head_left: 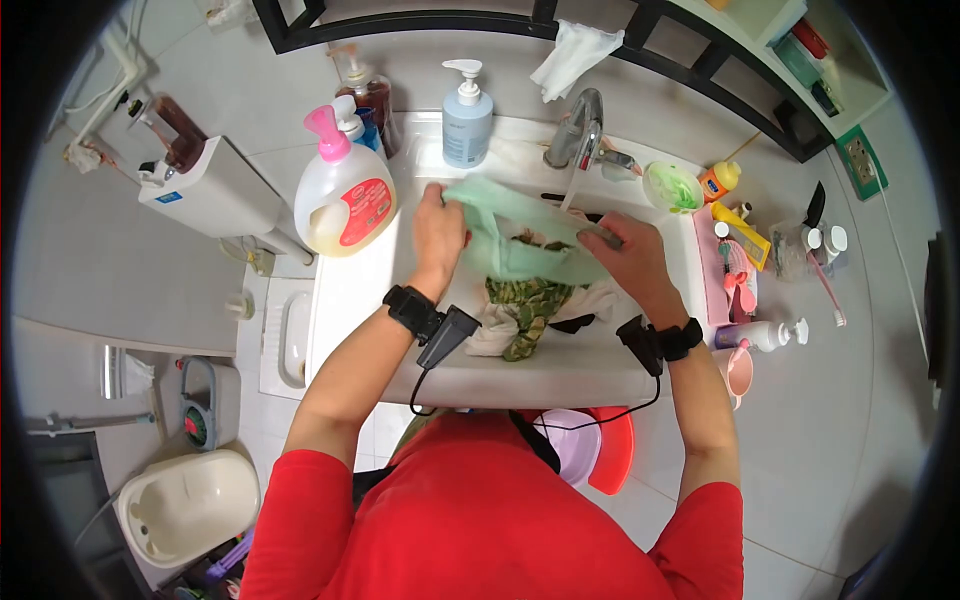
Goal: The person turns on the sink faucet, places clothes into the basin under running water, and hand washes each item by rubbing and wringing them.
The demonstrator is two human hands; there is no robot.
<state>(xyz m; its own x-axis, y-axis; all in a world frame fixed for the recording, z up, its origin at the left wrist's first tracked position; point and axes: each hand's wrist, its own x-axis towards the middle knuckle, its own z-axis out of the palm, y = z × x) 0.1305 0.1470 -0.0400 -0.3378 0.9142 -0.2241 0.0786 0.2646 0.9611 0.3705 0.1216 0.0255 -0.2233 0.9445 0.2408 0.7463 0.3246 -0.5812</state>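
Note:
My left hand [438, 238] grips one end of a light green piece of thin cloth [493, 243]. The other end is pinched in my right hand [634, 262], so the cloth stretches between them above the sink [350, 325]. Behind the cloth, water runs from the faucet [580, 135]. Below it, a green camouflage-patterned garment [522, 318] lies in the basin. White cloth [488, 335] and a dark piece of fabric [572, 323] lie around that garment. The green cloth partly hides the basin, and its exact kind cannot be made out.
A large detergent bottle [345, 205] and a blue pump bottle [466, 125] stand on the sink's back left. A green soap dish [673, 188] sits right of the faucet. Tubes, a pink cup [735, 370] and a white pump bottle [760, 335] line the right side.

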